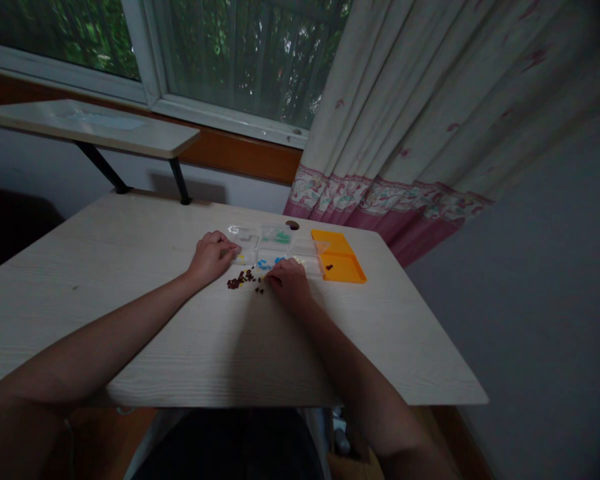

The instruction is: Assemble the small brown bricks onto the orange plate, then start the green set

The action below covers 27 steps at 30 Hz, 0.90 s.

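My left hand rests on the pale wooden table with its fingers curled, the fingertips touching the left end of a clear compartment box. The box holds small green, blue and yellow pieces. My right hand lies just in front of the box, fingers bent down onto the tabletop. Between the two hands sits a scatter of tiny dark red beads. Whether either hand pinches a bead is hidden by the fingers.
An orange lid lies open to the right of the box with a few dark beads on it. A raised shelf stands at the table's back left. A curtain hangs at the right beside the window.
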Each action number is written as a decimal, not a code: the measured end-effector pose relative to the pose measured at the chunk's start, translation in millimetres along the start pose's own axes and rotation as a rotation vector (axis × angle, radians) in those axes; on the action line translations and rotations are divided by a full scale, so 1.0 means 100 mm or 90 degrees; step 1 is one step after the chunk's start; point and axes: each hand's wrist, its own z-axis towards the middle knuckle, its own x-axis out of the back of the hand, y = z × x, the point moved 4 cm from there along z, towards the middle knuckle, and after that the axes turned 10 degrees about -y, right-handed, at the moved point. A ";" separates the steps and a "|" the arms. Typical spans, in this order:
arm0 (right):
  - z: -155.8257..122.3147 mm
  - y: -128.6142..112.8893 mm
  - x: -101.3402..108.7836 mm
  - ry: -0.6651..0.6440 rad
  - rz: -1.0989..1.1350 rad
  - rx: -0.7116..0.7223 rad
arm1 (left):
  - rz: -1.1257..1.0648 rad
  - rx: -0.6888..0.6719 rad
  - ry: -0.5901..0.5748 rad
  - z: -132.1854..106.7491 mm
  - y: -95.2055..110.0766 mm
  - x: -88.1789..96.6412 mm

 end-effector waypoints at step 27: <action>0.03 0.07 -0.04 0.184 0.357 0.113 | 0.010 -0.349 -0.063 -0.19 0.57 0.10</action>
